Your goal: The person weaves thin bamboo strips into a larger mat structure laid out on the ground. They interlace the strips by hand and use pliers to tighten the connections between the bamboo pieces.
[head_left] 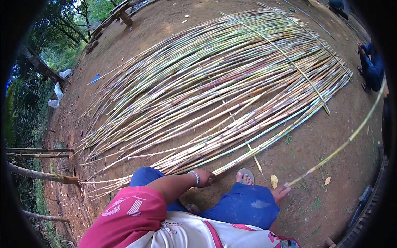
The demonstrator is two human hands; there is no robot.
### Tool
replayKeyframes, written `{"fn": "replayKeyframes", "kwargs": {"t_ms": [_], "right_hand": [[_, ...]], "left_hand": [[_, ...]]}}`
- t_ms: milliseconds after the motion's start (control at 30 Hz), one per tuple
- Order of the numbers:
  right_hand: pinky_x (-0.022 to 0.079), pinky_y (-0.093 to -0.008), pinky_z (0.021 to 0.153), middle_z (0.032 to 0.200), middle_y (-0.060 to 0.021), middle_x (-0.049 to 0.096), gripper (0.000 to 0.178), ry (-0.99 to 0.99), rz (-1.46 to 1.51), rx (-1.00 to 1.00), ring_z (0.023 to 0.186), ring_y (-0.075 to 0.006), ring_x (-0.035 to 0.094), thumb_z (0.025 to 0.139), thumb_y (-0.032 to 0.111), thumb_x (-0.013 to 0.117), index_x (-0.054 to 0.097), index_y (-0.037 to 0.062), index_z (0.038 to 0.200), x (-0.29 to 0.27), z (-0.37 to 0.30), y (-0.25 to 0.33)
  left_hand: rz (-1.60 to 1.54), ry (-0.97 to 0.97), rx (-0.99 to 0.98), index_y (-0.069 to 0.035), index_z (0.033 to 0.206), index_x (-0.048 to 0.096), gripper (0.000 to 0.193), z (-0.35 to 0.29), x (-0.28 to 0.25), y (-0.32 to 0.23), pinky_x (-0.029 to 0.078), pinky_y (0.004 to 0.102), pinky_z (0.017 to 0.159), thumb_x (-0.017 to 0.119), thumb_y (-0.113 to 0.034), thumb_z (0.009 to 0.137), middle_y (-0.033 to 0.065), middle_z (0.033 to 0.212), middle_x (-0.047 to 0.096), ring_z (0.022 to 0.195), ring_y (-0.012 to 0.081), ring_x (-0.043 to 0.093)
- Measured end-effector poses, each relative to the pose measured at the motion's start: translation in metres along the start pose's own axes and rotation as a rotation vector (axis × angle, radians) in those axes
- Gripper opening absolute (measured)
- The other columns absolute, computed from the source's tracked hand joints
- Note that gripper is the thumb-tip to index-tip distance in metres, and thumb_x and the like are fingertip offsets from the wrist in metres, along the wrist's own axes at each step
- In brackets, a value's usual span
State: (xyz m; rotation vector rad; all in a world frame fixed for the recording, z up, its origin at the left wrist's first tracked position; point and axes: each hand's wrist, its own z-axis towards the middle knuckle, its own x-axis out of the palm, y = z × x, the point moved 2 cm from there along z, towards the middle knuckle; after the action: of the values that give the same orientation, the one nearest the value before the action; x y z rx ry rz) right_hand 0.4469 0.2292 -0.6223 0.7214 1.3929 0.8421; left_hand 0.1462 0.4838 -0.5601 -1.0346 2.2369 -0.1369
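Note:
Off to the right, my right hand (281, 193) is closed around one end of a thin, yellow-green bamboo pole (326, 160), which curves up toward the right rim. My left hand (204, 177), with a silver bracelet (195, 177) at its wrist, is curled low over the near edge of a wide spread of bamboo poles (215, 93). Its fingers are partly hidden, so what they hold cannot be made out. The spread poles lie side by side on the ground, and a few cross poles (283, 53) rest over them.
My sandalled foot (245, 177) stands on bare brown soil between my hands. Another person (370, 66) is at the right rim. Wooden posts (45, 175) jut in at the left, beside trees and white plastic sheets (57, 95). A blue scrap (95, 78) lies beyond the poles.

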Motion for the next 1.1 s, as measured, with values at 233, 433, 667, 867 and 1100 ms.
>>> {"fn": "replayKeyframes", "kwargs": {"t_ms": [233, 433, 667, 867, 1100], "right_hand": [[0.049, -0.0515, 0.068, 0.083, -0.025, 0.067, 0.028, 0.594, -0.111, -0.422, 0.08, -0.0479, 0.066, 0.104, 0.029, 0.051, 0.057, 0.002, 0.11, 0.049, 0.011, 0.086], [0.052, -0.0553, 0.078, 0.092, -0.0246, 0.07, 0.035, 0.86, -0.577, -0.466, 0.087, -0.0452, 0.068, 0.103, 0.035, 0.047, 0.057, 0.0129, 0.128, 0.119, -0.003, 0.104], [0.052, -0.0525, 0.088, 0.106, -0.0191, 0.071, 0.044, 0.963, -0.621, -0.405, 0.099, -0.0416, 0.067, 0.103, 0.037, 0.046, 0.05, 0.0275, 0.146, 0.151, -0.017, 0.102], [0.05, -0.0509, 0.095, 0.121, -0.0164, 0.065, 0.051, 0.969, -0.646, -0.355, 0.109, -0.0375, 0.064, 0.102, 0.037, 0.048, 0.041, 0.0347, 0.152, 0.151, 0.003, 0.106], [0.053, -0.0477, 0.093, 0.131, -0.0136, 0.059, 0.055, 0.808, -0.481, -0.459, 0.109, -0.0352, 0.065, 0.097, 0.043, 0.059, 0.045, 0.0284, 0.149, 0.15, 0.001, 0.083]], "left_hand": [[0.009, 0.032, -0.021, -0.015, 0.14, 0.057, 0.054, 0.001, 0.001, -0.01, 0.049, 0.0452, 0.102, 0.062, -0.033, 0.09, 0.0148, 0.132, 0.065, 0.121, 0.0356, 0.061], [-0.031, 0.027, -0.033, -0.014, 0.141, 0.055, 0.055, -0.006, -0.002, -0.013, 0.049, 0.0462, 0.101, 0.064, -0.036, 0.091, 0.0157, 0.131, 0.065, 0.119, 0.0369, 0.062], [-0.086, -0.044, -0.013, -0.014, 0.14, 0.057, 0.054, 0.002, 0.009, 0.006, 0.047, 0.0447, 0.105, 0.061, -0.033, 0.09, 0.0162, 0.136, 0.062, 0.123, 0.0354, 0.06], [0.059, -0.052, 0.034, -0.014, 0.133, 0.062, 0.05, 0.002, -0.005, -0.008, 0.048, 0.0468, 0.102, 0.062, -0.04, 0.09, 0.0164, 0.126, 0.067, 0.117, 0.0359, 0.063], [0.083, -0.319, 0.164, -0.005, 0.132, 0.056, 0.054, 0.039, -0.04, -0.063, 0.043, 0.0443, 0.109, 0.069, -0.031, 0.087, 0.0191, 0.146, 0.049, 0.13, 0.0364, 0.053]]}}
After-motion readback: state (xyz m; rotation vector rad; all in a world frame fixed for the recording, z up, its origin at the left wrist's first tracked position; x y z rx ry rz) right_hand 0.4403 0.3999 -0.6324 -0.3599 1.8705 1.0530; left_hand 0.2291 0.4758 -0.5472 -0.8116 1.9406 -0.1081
